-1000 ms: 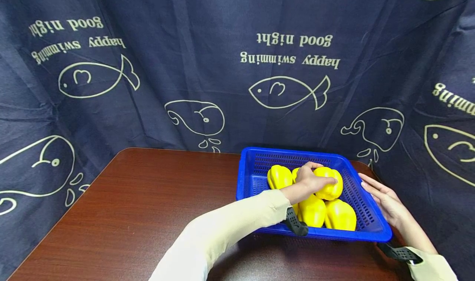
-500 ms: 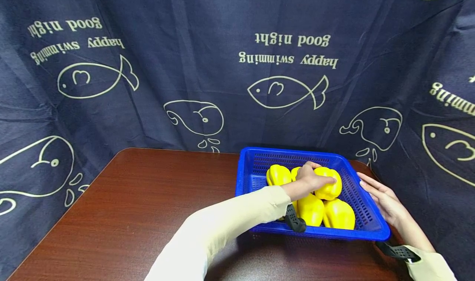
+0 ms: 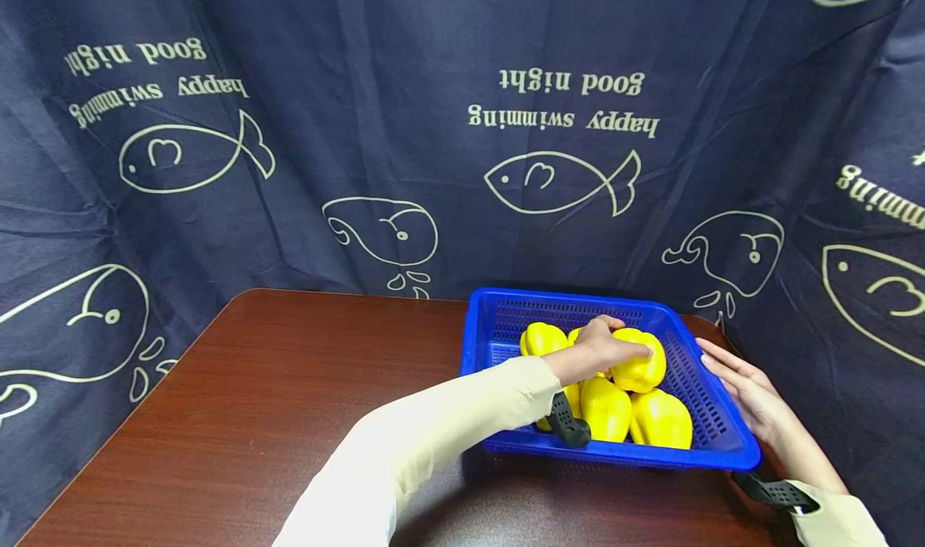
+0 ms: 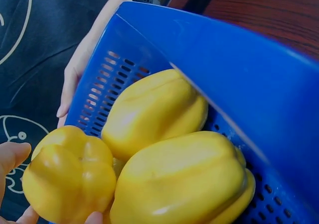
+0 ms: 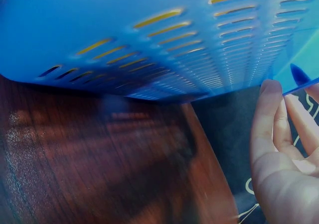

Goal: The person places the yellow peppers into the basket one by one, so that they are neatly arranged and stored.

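Note:
In the head view, a blue plastic basket [image 3: 499, 444] on the table holds several yellow bell peppers, some partly covered by the left arm. My left hand [image 3: 594, 353] reaches into it and grips a bell pepper [image 3: 639, 361] near the right wall, thumb on top. The left wrist view shows that gripped pepper at lower left, thumb and fingertips around it, with two larger peppers [image 4: 154, 114] beside it. My right hand [image 3: 751, 390] is outside the basket's right side, its extended fingers against the rim. Seen from the right wrist, fingertips [image 5: 271, 87] meet the slotted blue wall's edge.
A dark brown wooden table [image 3: 289, 386] extends left of the basket. Behind and to the right hangs a navy curtain [image 3: 405, 129] with white fish, whales and lettering. The basket's far edge stands close to the curtain.
My left wrist has shifted slightly left, uncovering a little more of the pepper beneath it. The grip on the pepper, the right hand and the basket look the same.

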